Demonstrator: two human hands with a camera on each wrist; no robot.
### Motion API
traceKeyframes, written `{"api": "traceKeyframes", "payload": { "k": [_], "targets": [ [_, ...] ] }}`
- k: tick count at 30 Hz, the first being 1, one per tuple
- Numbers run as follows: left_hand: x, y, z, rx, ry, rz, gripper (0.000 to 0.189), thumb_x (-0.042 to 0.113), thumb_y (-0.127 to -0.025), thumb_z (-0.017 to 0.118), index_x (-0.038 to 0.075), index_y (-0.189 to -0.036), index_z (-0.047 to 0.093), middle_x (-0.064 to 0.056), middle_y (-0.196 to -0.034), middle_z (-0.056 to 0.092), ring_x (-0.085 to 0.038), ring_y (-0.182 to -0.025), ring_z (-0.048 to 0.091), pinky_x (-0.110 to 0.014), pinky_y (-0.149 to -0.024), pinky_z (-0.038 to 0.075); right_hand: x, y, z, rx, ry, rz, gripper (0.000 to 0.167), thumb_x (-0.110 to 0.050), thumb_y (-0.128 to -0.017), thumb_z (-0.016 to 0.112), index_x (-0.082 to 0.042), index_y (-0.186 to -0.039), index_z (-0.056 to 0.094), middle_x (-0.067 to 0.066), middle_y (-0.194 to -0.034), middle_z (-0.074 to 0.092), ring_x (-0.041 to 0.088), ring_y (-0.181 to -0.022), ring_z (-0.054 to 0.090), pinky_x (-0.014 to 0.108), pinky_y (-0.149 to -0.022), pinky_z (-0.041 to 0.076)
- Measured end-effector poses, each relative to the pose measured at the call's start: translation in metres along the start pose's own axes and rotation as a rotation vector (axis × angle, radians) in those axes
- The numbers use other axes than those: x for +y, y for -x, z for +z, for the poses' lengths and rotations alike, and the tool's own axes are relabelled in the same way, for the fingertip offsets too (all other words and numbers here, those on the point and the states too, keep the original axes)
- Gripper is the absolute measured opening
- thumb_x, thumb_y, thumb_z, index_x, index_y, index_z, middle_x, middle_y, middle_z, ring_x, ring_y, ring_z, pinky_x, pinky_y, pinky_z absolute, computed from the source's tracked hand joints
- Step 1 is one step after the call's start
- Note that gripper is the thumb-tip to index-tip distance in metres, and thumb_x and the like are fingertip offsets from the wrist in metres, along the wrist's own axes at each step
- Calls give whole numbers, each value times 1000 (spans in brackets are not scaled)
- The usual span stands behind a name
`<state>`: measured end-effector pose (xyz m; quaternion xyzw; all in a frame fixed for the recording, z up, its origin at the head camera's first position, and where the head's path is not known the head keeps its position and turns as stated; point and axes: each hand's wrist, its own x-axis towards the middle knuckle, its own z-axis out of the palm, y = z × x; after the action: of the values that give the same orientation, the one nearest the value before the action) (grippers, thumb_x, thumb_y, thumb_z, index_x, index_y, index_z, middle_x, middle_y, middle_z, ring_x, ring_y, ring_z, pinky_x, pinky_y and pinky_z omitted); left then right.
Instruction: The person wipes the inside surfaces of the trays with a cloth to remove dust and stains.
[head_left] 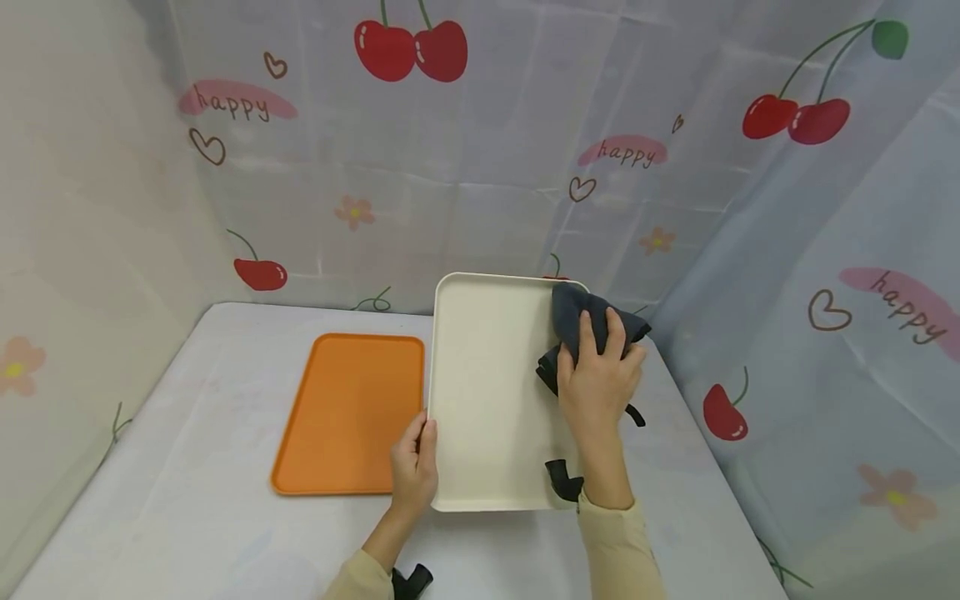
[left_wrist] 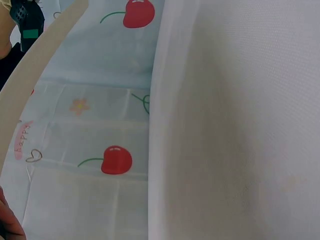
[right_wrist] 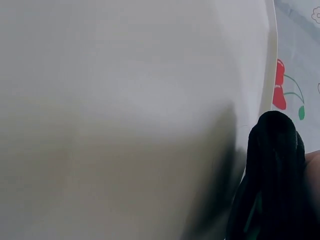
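A cream rectangular tray (head_left: 495,383) is raised and tilted toward the head camera above the table. My left hand (head_left: 415,467) grips its left rim near the lower corner, thumb on the near side; the fingers behind are mostly hidden. With my right hand (head_left: 600,383) I hold a bunched dark grey cloth (head_left: 567,312) against the tray's upper right corner. In the right wrist view the cloth (right_wrist: 275,175) looks almost black beside the tray's inner face (right_wrist: 125,100). Only a strip of the tray's edge (left_wrist: 45,52) shows in the left wrist view.
An orange tray (head_left: 352,417) lies flat on the white-covered table (head_left: 187,492), left of the cream one. Curtains (head_left: 480,225) printed with cherries, hearts and flowers hang behind the table and at its sides. Black wrist straps (head_left: 562,482) show at both arms.
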<state>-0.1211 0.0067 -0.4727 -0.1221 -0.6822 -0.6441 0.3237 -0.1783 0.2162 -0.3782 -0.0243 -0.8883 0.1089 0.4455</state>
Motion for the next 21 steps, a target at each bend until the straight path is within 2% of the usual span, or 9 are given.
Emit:
{"api": "traceKeyframes", "payload": {
  "k": [2,6,14,21],
  "targets": [
    [1,0,0,-2,6,-4,17,-18,-90,49,-19,-99,63,-15,-61,53,1,-62,43,-16,-48,42,0,0,2,-17,6,11,44,-24,-93,62,-9,-134,59,19,-146,43,48,-95,40,56,-71,41],
    [1,1,1,-9,17,-9,17,-18,-90,48,-19,-98,63,-11,-58,45,3,-60,39,-17,-46,38,-2,-1,5,-34,19,26,45,-25,-93,62,-10,-136,58,19,-147,41,50,-99,40,57,-75,41],
    [2,-1,2,-12,45,11,15,-18,-90,48,-17,-94,62,-10,-57,43,2,-58,39,-17,-44,37,-7,-3,8,-11,26,49,45,-25,-92,63,-12,-135,59,19,-146,41,51,-103,40,59,-76,42],
    [3,-1,3,-20,59,32,26,-19,-89,48,-21,-113,58,-16,-61,51,3,-58,39,-17,-42,37,-10,-5,6,-40,16,71,45,-24,-94,61,-15,-138,57,19,-148,39,51,-102,39,58,-75,41]
  ]
}}
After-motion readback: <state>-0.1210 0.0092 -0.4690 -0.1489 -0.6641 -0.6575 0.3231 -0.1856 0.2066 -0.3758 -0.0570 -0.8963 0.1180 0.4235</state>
